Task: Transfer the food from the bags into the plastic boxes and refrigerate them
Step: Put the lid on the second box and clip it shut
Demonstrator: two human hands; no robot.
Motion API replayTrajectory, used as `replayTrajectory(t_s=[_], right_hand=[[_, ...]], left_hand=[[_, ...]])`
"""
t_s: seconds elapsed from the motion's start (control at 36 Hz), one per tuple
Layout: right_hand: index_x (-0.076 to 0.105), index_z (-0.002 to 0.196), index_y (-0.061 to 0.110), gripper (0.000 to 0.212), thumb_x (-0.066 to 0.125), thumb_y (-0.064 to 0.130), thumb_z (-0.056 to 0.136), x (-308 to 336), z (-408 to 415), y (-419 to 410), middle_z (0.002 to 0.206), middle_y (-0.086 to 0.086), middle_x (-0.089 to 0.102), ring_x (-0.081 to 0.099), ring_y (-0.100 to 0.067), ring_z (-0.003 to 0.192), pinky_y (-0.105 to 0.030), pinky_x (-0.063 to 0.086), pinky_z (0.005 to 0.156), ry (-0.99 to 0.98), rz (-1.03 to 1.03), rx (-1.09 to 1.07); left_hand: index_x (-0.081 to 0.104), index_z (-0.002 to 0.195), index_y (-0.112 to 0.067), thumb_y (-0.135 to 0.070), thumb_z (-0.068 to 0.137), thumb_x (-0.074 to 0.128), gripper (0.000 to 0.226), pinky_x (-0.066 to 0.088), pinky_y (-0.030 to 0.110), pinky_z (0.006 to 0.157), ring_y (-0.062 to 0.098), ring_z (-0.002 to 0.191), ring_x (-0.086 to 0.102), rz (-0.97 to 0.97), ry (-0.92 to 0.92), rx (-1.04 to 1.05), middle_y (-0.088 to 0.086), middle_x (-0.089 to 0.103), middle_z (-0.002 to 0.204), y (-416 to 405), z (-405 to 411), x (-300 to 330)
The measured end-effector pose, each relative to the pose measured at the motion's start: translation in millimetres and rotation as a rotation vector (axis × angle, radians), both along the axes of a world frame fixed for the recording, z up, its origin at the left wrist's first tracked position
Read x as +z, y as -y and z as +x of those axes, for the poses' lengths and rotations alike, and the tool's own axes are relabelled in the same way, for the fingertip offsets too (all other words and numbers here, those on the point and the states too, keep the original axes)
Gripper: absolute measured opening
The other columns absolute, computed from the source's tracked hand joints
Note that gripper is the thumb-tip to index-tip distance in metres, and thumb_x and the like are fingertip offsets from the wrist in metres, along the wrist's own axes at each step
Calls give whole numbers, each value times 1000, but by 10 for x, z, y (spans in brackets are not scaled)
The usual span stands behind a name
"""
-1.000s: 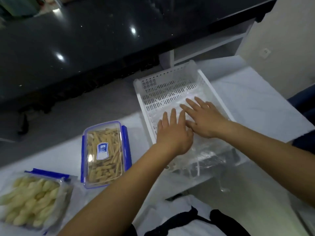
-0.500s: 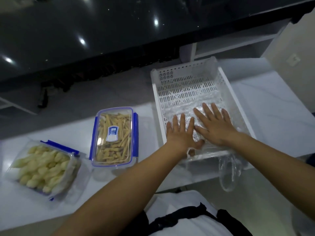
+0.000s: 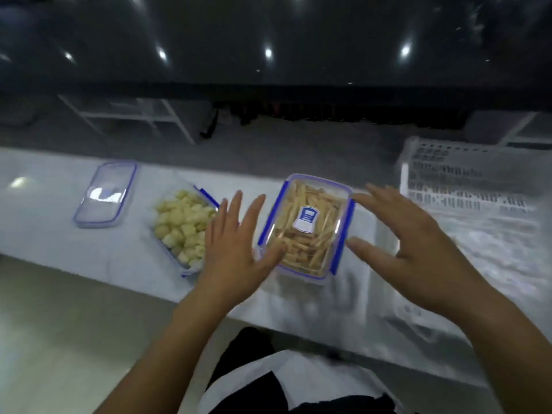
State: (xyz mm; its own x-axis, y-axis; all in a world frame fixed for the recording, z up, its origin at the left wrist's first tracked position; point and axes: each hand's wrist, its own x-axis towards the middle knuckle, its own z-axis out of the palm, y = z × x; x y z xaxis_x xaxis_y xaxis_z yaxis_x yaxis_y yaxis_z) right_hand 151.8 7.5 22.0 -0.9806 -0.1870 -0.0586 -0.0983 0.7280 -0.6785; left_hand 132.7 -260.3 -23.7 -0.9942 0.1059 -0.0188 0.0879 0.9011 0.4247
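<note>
1. One plastic box is finished, as far as can be judged: the lidded box of fries (image 3: 307, 227) sits closed on the white desk (image 3: 59, 243), blue clips down along its sides, a label on its clear lid.
2. A second box, the open box of pale food chunks (image 3: 185, 222), lies just left of it, filled but uncovered. Its likely cover, a loose clear lid (image 3: 106, 194), lies well apart at the far left of the desk.
3. The left hand (image 3: 236, 249) and the right hand (image 3: 409, 243) flank the lidded box, one on each side; the fingers of both are spread and released, grasping nothing. The left thumb seems to reach the box's near left edge, but blur makes contact uncertain.
4. Judged from this, lifting the fries box is the step in hand; still to do are closing the chunk box and putting both in the fridge.
5. A white perforated basket (image 3: 466, 180) stands at the far right, with crumpled clear plastic bags (image 3: 493, 243) lying in its near part.
6. Hard to make out: no fridge is in view, the right side is smeared by motion, the label text is unreadable, and the left hand covers the chunk box's right edge.
</note>
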Motion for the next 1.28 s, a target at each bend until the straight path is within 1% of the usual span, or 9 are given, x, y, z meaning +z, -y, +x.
replayTrajectory(t_s=[0.11,0.25,0.47,0.61,0.89,1.0,1.06,1.19,1.28], right_hand=[[31,152,42,74,63,55,87,-251,-150,823,165,11,17,5,-10,153,-36,10,123,25,39,221],[0,156,47,92,59,63,87,-636,-409,1673,168,10,-9,-13,-16,154,-47,3,124,132,244,409],[-14,153,48,117,69,68,74,-877,-949,2486,168,4,-14,-9,-21,154,-51,1,122,186,408,434],[-11,149,56,119,77,66,70,-899,-956,2679,168,11,-10,31,-29,146,-43,34,116,307,309,306],[-5,152,55,96,60,70,83,-1032,-456,3263,166,15,-17,14,-14,153,-37,28,118,221,200,109],[-5,144,69,94,65,64,83,-1000,-395,3388,163,25,-18,37,-12,142,-32,46,99,235,105,24],[-6,140,74,95,68,61,83,-974,-392,3394,161,28,-20,38,-7,139,-25,45,91,250,76,-4],[-7,148,62,105,72,60,79,-989,-422,3454,165,17,-13,12,-15,149,-46,22,121,164,264,7],[-15,146,61,108,70,61,80,-1026,-477,3556,166,9,-15,-4,-13,151,-48,9,123,139,353,22]], left_hand=[[28,156,-26,-66,75,70,101,20,53,121,32,153,14,34,20,334,14,18,165,754,291,-208],[2,158,-36,-66,67,79,123,7,43,124,24,155,-1,152,193,477,8,1,169,1325,434,-560],[-5,159,-24,-71,64,78,134,13,47,123,23,154,6,241,176,295,4,6,168,1716,111,-802],[-20,154,-39,-88,56,58,134,7,47,125,20,154,-1,255,197,146,2,0,168,2054,-95,-904],[-18,151,-53,-59,63,85,135,6,44,124,17,154,-12,196,392,-276,-18,-10,167,2978,-833,-824],[-14,145,-63,-44,69,88,129,9,44,125,13,154,-10,168,487,-376,-18,-7,167,3356,-1120,-665],[-7,149,-60,-40,73,87,123,13,46,125,15,155,-4,178,468,-329,-11,-2,169,3574,-1273,-615],[8,160,-34,-62,75,77,112,15,53,121,36,154,6,-3,226,202,10,7,168,3968,-1568,-701],[-2,159,-34,-75,69,72,124,11,59,119,40,153,-1,-27,326,400,11,-6,168,4073,-1666,-849]])
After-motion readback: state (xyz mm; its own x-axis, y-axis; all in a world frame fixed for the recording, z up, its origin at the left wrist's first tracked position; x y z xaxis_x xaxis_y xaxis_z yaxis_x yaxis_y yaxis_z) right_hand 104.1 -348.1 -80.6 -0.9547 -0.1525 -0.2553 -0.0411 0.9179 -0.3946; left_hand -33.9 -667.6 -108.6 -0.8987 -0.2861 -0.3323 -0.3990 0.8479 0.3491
